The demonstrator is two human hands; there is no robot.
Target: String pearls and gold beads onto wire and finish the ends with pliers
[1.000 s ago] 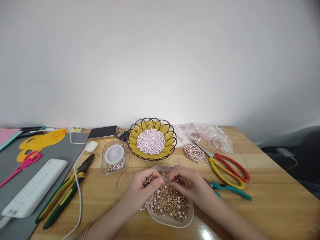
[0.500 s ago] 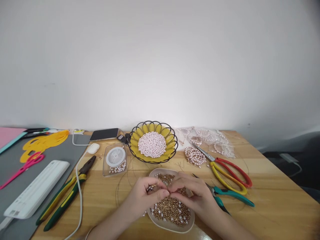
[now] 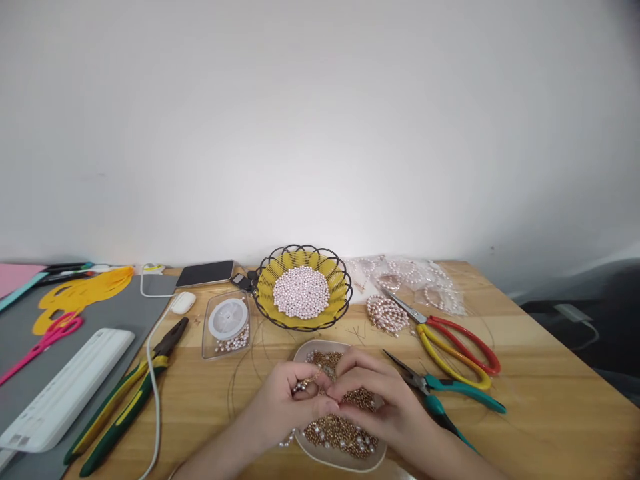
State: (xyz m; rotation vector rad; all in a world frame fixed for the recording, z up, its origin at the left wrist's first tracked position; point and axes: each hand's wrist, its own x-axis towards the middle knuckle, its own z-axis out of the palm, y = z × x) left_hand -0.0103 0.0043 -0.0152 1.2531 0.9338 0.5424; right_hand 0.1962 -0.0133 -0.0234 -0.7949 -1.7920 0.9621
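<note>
Two hands of mine come together over the bowl [image 3: 345,466], fingertips touching. My left hand [image 3: 287,403] has its grip closed round a beaded strand [image 3: 301,386], tucked in the curl of the fingers. That strand lies just left of my right hand [image 3: 377,397], so the left is nearer; its long axis I can't make out. My right finger and thumb are pressed together, anything between them too small to tell. Pearly beads [image 3: 287,439] trail beside the bowl's left rim.

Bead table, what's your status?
Left hand, right hand together over oval cream bowl, gold beads inside. Pearly beads in left hand. Teal-handled metal pliers beside right hand.
</note>
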